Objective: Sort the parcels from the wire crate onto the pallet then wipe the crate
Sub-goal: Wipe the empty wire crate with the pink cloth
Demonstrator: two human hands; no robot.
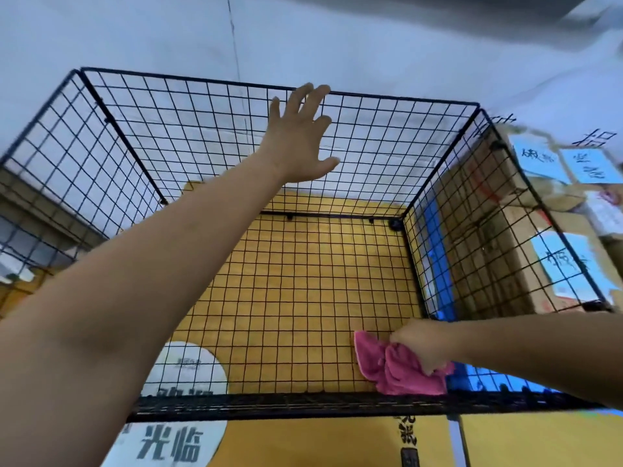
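A black wire crate fills the view, with no parcels inside it. My left hand reaches across with fingers spread, the fingertips at the top rim of the far wall. My right hand grips a bunched pink cloth low in the crate, near the front right corner of the wire floor. Cardboard parcels with blue labels are stacked outside the right wall; what they stand on is hidden.
A yellow mat with a white printed circle lies under the crate. A white wall rises behind it. Something blue shows through the right wall's mesh.
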